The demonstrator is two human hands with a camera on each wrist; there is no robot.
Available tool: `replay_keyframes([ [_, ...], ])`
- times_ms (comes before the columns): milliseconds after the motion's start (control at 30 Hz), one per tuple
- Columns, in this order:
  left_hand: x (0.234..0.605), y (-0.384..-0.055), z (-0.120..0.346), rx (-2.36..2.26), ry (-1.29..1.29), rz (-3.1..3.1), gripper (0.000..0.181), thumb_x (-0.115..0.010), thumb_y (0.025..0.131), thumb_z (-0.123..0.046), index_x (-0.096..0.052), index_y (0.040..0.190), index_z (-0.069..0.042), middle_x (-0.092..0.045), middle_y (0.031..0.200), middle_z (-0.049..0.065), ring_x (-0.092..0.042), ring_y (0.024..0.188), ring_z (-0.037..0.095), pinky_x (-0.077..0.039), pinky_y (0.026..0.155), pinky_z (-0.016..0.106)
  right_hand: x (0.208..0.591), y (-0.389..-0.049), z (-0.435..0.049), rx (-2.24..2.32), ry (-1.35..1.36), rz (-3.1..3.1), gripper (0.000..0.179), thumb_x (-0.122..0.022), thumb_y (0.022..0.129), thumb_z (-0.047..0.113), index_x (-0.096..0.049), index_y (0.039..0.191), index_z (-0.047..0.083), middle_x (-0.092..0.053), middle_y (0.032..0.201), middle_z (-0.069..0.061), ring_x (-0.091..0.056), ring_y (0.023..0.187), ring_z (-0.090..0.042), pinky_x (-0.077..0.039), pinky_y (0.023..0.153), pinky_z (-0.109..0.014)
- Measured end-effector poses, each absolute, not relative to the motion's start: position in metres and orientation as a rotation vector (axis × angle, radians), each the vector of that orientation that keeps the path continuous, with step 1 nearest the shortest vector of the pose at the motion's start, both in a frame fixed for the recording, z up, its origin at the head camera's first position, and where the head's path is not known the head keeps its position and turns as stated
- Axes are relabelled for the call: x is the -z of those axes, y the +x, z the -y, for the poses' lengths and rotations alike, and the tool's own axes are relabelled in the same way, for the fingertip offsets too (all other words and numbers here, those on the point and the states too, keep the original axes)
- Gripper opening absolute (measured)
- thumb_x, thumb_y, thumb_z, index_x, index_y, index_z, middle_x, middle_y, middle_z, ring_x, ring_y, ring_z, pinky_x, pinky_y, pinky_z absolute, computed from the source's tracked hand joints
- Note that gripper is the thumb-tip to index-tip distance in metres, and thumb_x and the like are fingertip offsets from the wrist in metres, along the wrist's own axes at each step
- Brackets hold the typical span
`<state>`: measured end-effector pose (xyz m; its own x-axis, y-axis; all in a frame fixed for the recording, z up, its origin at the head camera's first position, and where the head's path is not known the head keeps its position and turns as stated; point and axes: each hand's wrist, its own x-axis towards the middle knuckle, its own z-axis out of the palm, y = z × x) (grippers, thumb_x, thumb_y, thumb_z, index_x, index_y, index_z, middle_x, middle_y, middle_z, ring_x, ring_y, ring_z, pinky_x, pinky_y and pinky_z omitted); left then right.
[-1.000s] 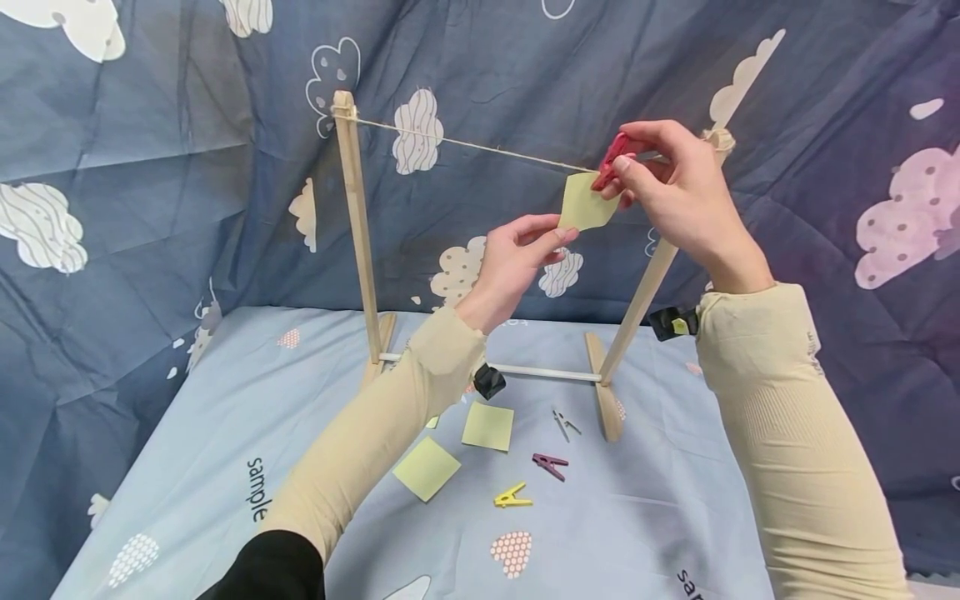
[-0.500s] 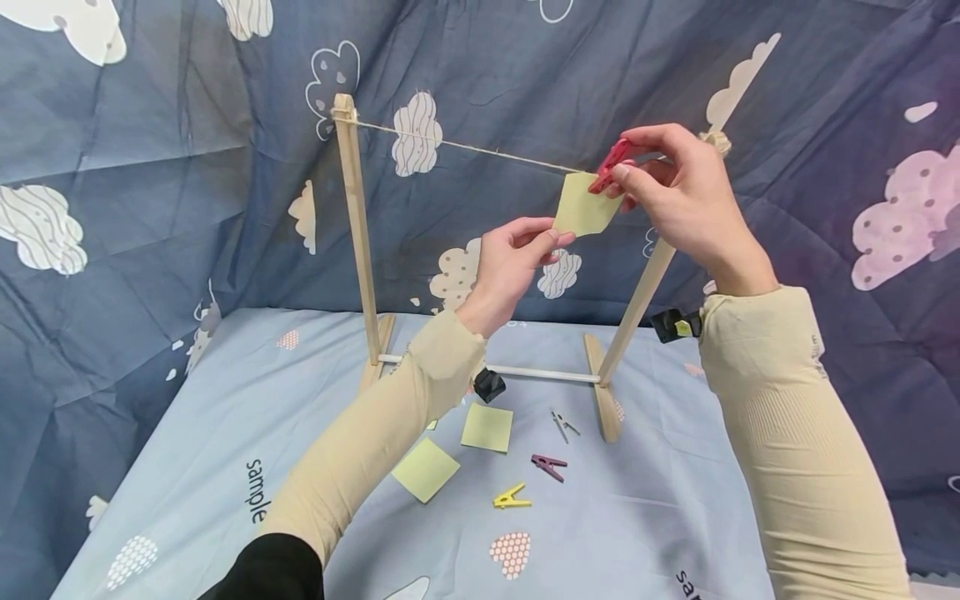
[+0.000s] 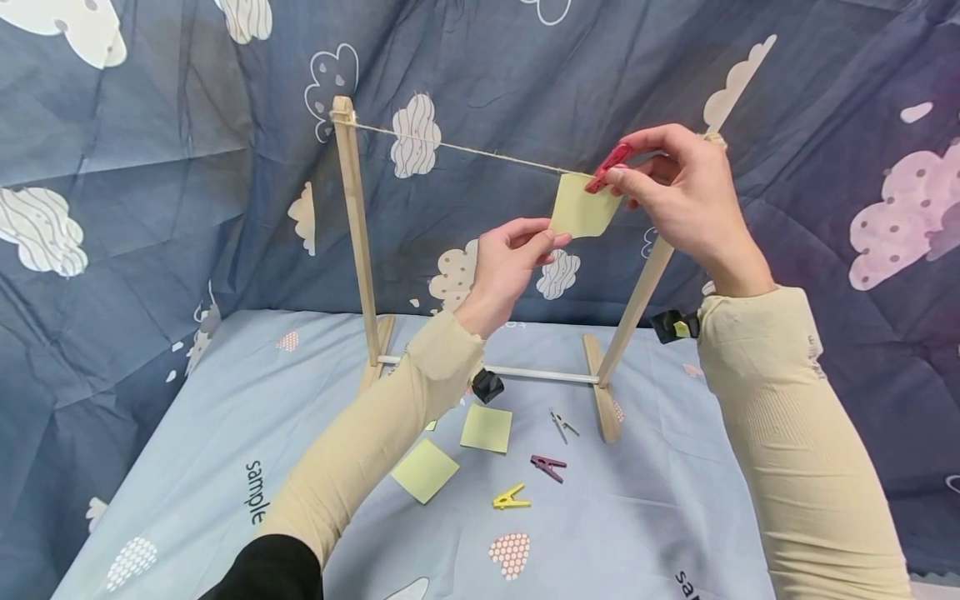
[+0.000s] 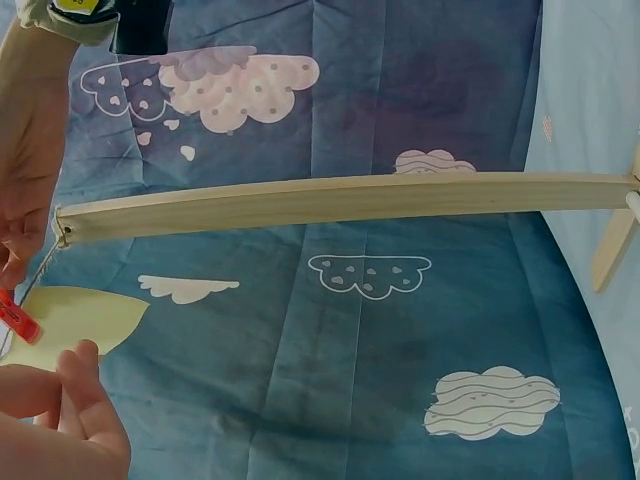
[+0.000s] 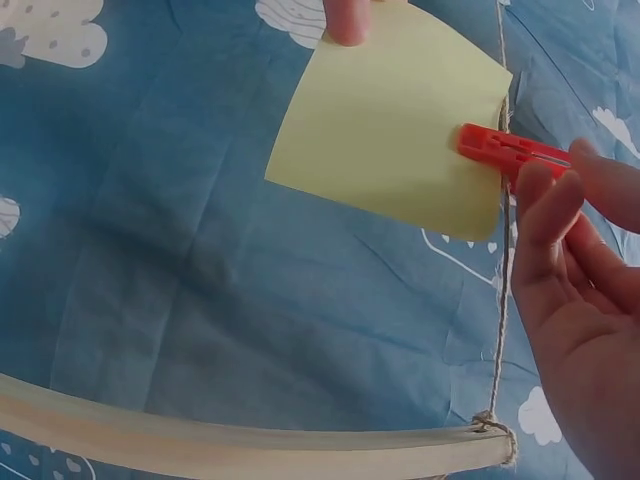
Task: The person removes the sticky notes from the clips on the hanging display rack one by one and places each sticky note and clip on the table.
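A yellow sticky note (image 3: 581, 208) is up against the string (image 3: 495, 155) that runs between two wooden posts. My left hand (image 3: 510, 260) pinches the note's lower left corner between thumb and fingers. A red clothespin (image 3: 607, 169) sits over the note's top edge at the string, and my right hand (image 3: 686, 196) grips its handle end. In the right wrist view the clothespin (image 5: 490, 147) overlaps the note (image 5: 400, 125) beside the string (image 5: 504, 300). The left wrist view shows the note (image 4: 85, 318) near my left fingertips (image 4: 85, 365).
On the light blue cloth (image 3: 615, 533) lie two yellow sticky notes (image 3: 425, 472), a third partly hidden by my left arm. Right of them are a yellow clothespin (image 3: 512, 497), a purple one (image 3: 548, 467) and a grey one (image 3: 563, 425). The posts (image 3: 356, 233) stand on wooden feet joined by a white rod (image 3: 543, 375).
Both hands, the note and the red clothespin have shifted slightly left along the string. The clothespin tilts a little more. Both grips stay the same.
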<state>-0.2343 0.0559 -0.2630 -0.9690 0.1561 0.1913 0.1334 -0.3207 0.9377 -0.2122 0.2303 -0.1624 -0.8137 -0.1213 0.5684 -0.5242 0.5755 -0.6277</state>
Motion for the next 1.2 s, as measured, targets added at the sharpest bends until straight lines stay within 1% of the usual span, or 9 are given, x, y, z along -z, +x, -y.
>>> replay_keyframes([
  [100,0.2635,-0.2343,-0.056,-2.511,0.388,-1.829,0.026,-0.067,0.091,-0.015,-0.068,0.114,-0.004,-0.073,0.105,0.012,-0.072,0.095,0.015,-0.056,0.08,0.024,0.1625,-0.211,-0.2298,-1.093,0.495,2.332,0.031,-0.072,0.087,0.013,-0.063,0.115,0.003,-0.065,0.078,0.018,-0.061,0.066,-0.001,-0.046,0.063,-0.015],
  [233,0.2641,-0.2341,-0.0562,-2.508,0.383,-1.841,0.026,-0.067,0.091,-0.016,-0.068,0.113,-0.004,-0.073,0.105,0.012,-0.071,0.099,0.019,-0.056,0.08,0.024,0.1626,-0.2103,-0.2289,-1.025,0.458,2.33,0.032,-0.073,0.086,0.016,-0.065,0.114,0.003,-0.063,0.075,0.023,-0.06,0.064,-0.002,-0.044,0.06,-0.015],
  [333,0.2642,-0.2341,-0.0562,-2.502,0.373,-1.85,0.025,-0.067,0.091,-0.016,-0.068,0.113,-0.005,-0.073,0.104,0.011,-0.07,0.102,0.022,-0.056,0.08,0.024,0.1632,-0.2111,-0.2283,-0.985,0.444,2.319,0.032,-0.074,0.085,0.018,-0.066,0.113,0.003,-0.062,0.075,0.025,-0.059,0.063,0.0,-0.043,0.059,-0.014],
  [633,0.2649,-0.2342,-0.0548,-2.491,0.359,-1.865,0.026,-0.067,0.09,-0.016,-0.068,0.114,-0.004,-0.073,0.105,0.011,-0.07,0.103,0.023,-0.056,0.086,0.029,0.1659,-0.2132,-0.2269,-0.914,0.47,2.219,0.028,-0.076,0.083,0.016,-0.071,0.108,0.004,-0.059,0.076,0.028,-0.057,0.064,0.008,-0.043,0.063,-0.012],
  [833,0.2665,-0.2341,-0.0539,-2.482,0.344,-1.872,0.026,-0.068,0.09,-0.017,-0.068,0.113,-0.004,-0.074,0.104,0.011,-0.072,0.094,0.014,-0.056,0.085,0.028,0.1667,-0.2135,-0.2253,-0.876,0.504,2.155,0.026,-0.076,0.083,0.017,-0.072,0.105,0.004,-0.058,0.078,0.029,-0.056,0.064,0.008,-0.043,0.064,-0.01],
  [1000,0.2674,-0.2337,-0.0532,-2.487,0.348,-1.853,0.025,-0.067,0.09,-0.015,-0.068,0.113,-0.003,-0.073,0.105,0.012,-0.072,0.094,0.014,-0.055,0.088,0.032,0.1666,-0.214,-0.2239,-0.892,0.487,2.089,0.023,-0.077,0.083,0.018,-0.074,0.101,0.004,-0.06,0.081,0.026,-0.057,0.065,0.006,-0.044,0.065,-0.011],
  [1200,0.2674,-0.232,-0.0523,-2.49,0.33,-1.85,0.024,-0.067,0.091,-0.012,-0.068,0.113,-0.003,-0.073,0.105,0.012,-0.072,0.096,0.016,-0.056,0.085,0.029,0.1659,-0.213,-0.223,-0.932,0.465,2.059,0.021,-0.077,0.083,0.017,-0.075,0.099,0.004,-0.062,0.081,0.024,-0.057,0.065,0.003,-0.044,0.065,-0.013],
])
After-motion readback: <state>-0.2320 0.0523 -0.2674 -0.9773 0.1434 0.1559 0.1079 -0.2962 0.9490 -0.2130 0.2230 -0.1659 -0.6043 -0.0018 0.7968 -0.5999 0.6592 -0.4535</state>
